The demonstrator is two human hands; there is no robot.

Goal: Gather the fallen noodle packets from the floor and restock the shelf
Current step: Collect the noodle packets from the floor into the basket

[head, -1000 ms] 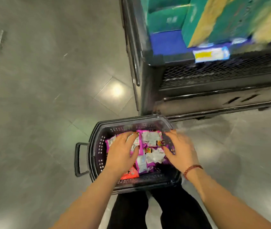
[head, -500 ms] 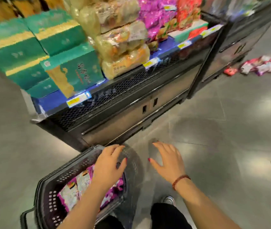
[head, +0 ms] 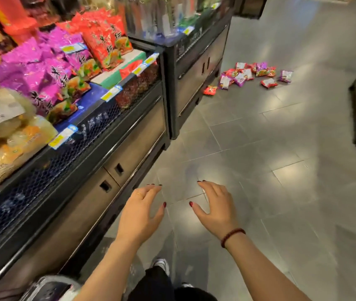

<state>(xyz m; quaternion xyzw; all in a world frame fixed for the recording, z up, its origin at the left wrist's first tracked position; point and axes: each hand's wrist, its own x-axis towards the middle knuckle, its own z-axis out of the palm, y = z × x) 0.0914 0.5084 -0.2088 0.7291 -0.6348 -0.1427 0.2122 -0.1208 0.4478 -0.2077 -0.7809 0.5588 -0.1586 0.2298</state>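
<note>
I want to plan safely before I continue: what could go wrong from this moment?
1. The fallen packets lie scattered on the floor beside the far cabinet; a step there could crush them or cause a slip.
2. The left hand and right hand are empty, and the basket sits low near the shoe, so it may be tripped over.
3. They lie mixed, red and purple; sorting errors are possible.
</note>
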